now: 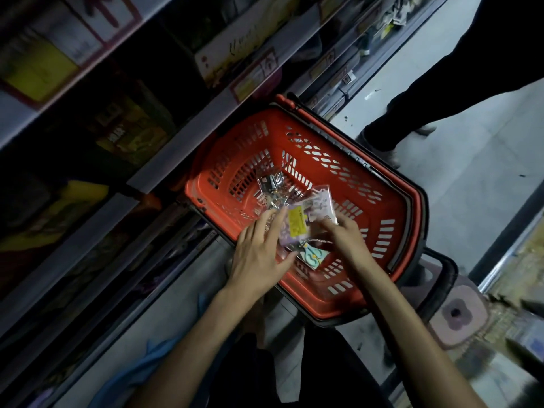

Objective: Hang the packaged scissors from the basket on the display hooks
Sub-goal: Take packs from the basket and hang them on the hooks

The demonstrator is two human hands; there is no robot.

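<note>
Over the red basket, the left hand lies straight-fingered against the scissors packet. The right hand pinches it.

My only view is the head camera. It looks steeply down from close above the red basket at frame centre, rolled so the shelves slant across the upper left.

One red basket in the middle of the frame. Three packs inside: one shiny pack highest, one purple pack with a yellow tag in the middle, one blue-green pack lowest. Two hands: left hand, right hand. One pink stool at lower right.
</note>
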